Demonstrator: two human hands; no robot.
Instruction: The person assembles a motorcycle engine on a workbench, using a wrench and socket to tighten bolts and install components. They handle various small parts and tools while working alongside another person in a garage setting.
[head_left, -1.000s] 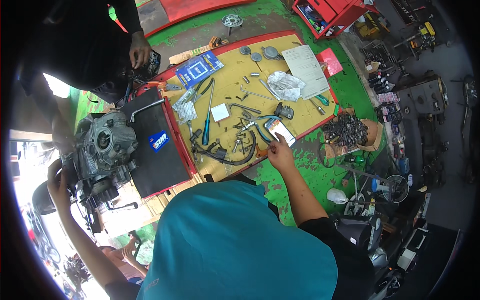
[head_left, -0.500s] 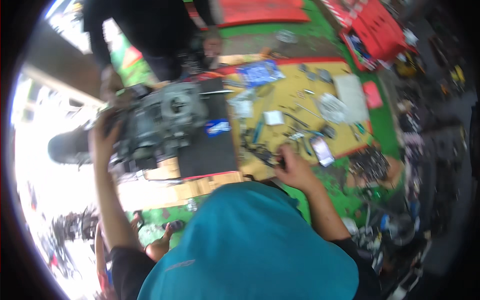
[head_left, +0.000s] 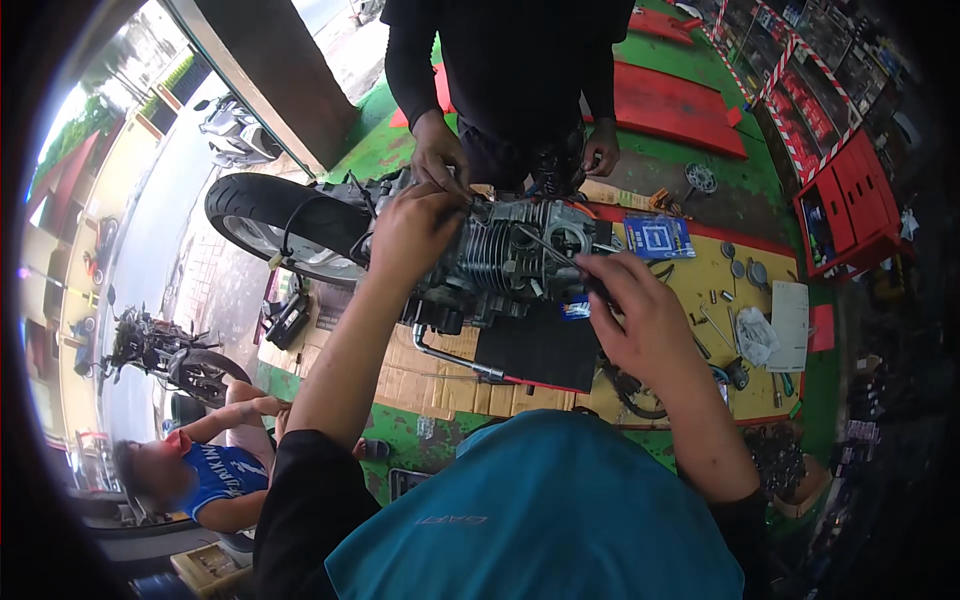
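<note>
A grey motorcycle engine point(head_left: 495, 262) with a finned cylinder lies on the bench, joined to a rear wheel point(head_left: 262, 215). My left hand point(head_left: 415, 228) rests on its far left part, fingers bent down and closed, their tips partly hidden. A co-worker's hand point(head_left: 440, 150) touches the same spot, beside my fingertips. With curled fingers, my right hand point(head_left: 640, 312) holds a slim metal rod tool point(head_left: 547, 246) with what looks like a dark handle. The rod slants over the round opening at the engine's right end.
Piston-like parts point(head_left: 738, 268), a blue packet point(head_left: 658, 237) and a crumpled plastic bag point(head_left: 756, 336) lie on the yellow board at right. An L-shaped wrench point(head_left: 455, 358) lies before the engine. A co-worker stands opposite; another person point(head_left: 215, 460) sits at lower left. A red cabinet point(head_left: 850, 215) stands far right.
My right hand has come from the yellow board to the engine and now holds the slim rod tool. My left hand remains at the engine, near the co-worker's hand. The view has shifted and sharpened.
</note>
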